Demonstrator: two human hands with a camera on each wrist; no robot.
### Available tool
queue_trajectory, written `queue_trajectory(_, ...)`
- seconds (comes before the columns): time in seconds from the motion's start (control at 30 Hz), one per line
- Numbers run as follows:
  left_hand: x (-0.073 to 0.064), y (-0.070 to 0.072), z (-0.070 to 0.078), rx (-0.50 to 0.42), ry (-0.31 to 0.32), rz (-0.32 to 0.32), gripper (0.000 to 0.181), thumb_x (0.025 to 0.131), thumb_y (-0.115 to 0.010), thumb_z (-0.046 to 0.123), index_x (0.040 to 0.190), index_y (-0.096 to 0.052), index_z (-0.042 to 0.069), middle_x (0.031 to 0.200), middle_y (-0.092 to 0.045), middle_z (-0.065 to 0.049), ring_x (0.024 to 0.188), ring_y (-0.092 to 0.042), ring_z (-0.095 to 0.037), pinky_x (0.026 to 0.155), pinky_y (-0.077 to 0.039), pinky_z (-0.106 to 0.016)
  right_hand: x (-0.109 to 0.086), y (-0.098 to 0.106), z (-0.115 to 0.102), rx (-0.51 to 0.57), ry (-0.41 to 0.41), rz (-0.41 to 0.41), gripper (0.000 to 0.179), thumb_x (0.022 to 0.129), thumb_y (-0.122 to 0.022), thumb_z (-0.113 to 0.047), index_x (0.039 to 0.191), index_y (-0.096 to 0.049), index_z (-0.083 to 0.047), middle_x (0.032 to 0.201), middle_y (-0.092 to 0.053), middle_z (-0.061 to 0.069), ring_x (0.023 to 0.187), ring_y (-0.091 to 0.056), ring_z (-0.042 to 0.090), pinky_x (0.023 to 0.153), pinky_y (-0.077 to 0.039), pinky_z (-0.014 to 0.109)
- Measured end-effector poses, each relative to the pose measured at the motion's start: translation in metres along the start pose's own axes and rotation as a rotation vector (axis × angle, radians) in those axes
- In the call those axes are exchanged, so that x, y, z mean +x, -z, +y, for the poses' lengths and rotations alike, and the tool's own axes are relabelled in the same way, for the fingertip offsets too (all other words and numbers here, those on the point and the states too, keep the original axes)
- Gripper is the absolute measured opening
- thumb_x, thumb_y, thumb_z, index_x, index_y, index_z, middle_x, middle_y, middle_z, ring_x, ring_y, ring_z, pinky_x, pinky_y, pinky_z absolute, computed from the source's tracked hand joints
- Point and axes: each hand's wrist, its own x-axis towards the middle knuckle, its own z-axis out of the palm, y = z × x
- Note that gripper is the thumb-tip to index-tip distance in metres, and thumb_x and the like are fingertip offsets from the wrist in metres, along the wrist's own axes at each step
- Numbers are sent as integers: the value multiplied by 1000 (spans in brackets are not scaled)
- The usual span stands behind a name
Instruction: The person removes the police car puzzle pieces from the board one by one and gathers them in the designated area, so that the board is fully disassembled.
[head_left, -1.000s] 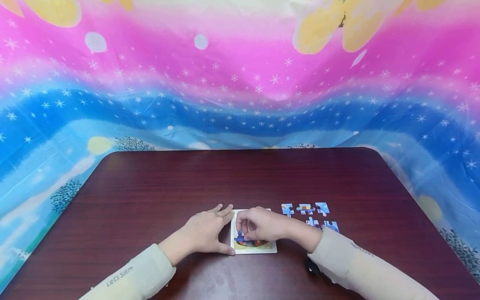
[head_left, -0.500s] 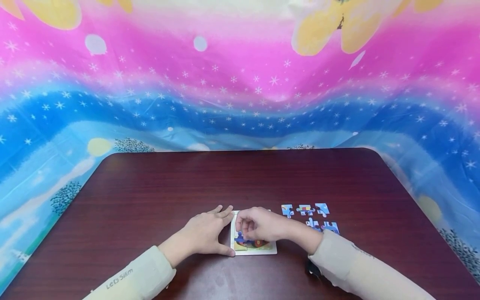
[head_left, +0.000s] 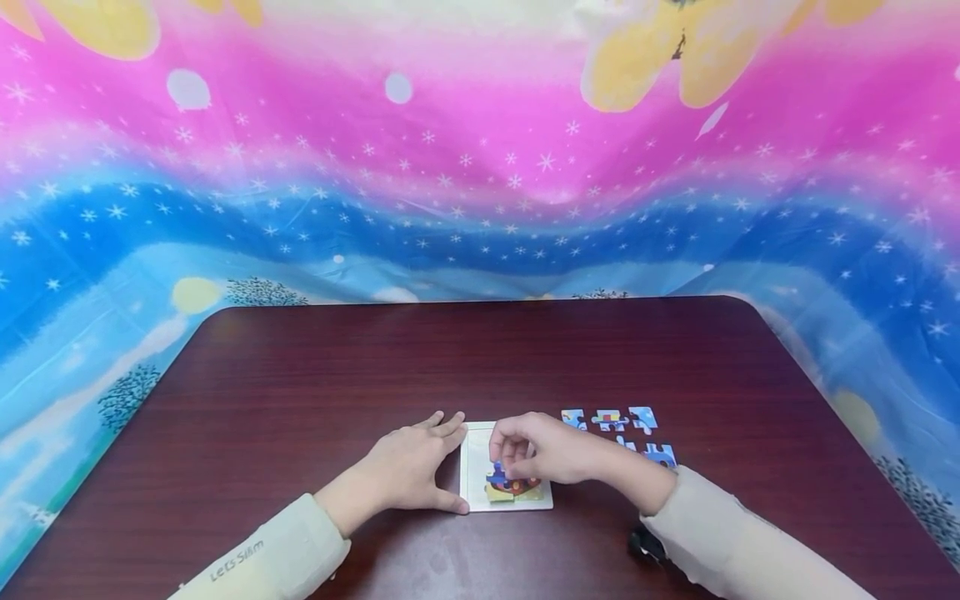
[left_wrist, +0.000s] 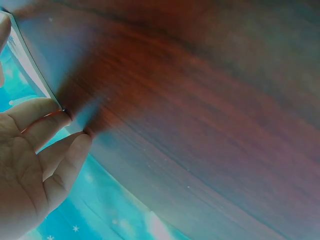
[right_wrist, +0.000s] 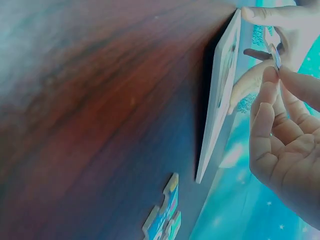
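My right hand (head_left: 543, 450) pinches a small puzzle piece (head_left: 497, 477), blue above and yellow below, between thumb and fingertips. In the right wrist view the piece (right_wrist: 276, 57) is held edge-on, raised above the puzzle tray. The white-framed square tray (head_left: 474, 450) lies flat on the table, its left part showing bare white. Joined pieces (head_left: 531, 492) with red and yellow print sit at its lower right, partly covered by the hand. My left hand (head_left: 412, 462) spreads along the tray's left edge, thumb at the near corner and fingertips at the far one.
Several loose puzzle pieces (head_left: 609, 419) lie in two rows on the dark wooden table (head_left: 337, 358), right of the tray. My right forearm passes close to the nearer row. A patterned cloth (head_left: 480, 200) hangs behind the table.
My right hand has moved slightly right, carrying the pinched puzzle piece away from the tray's left side and baring white there. The left hand stays in place.
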Motion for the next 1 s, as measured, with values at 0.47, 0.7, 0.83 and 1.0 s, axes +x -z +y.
queue_trajectory(0.47,-1,1,2,0,-2,6,100,69,-77,68,145,-52,8,156,-44,-6,143,-43,-32,102,-50,-49,-34,11,14,-6,-15,20,13,91,-67,-1,97,-65,-12,80,-62,-5,73,-56,3,70,-52,23)
queue_trajectory(0.7,-1,1,1,-5,-1,6,101,69,-77,68,145,-51,8,156,-44,-6,144,-42,-32,102,-50,-50,-55,19,23,-16,-23,32,11,93,-66,-7,99,-65,-15,81,-63,-6,76,-56,4,71,-50,24)
queue_trajectory(0.83,-1,0,1,-7,0,8,100,69,-77,68,145,-51,8,156,-44,-6,144,-43,-32,103,-50,-50,-67,22,30,0,-27,44,10,93,-66,-8,100,-65,-14,81,-63,-5,77,-57,3,70,-49,24)
queue_trajectory(1.0,0,-1,0,-6,2,9,100,69,-77,68,145,-51,8,156,-44,-6,144,-43,-32,102,-50,-51,-80,29,35,-13,-15,68,10,93,-66,-7,101,-65,-14,81,-62,-6,76,-57,3,68,-49,23)
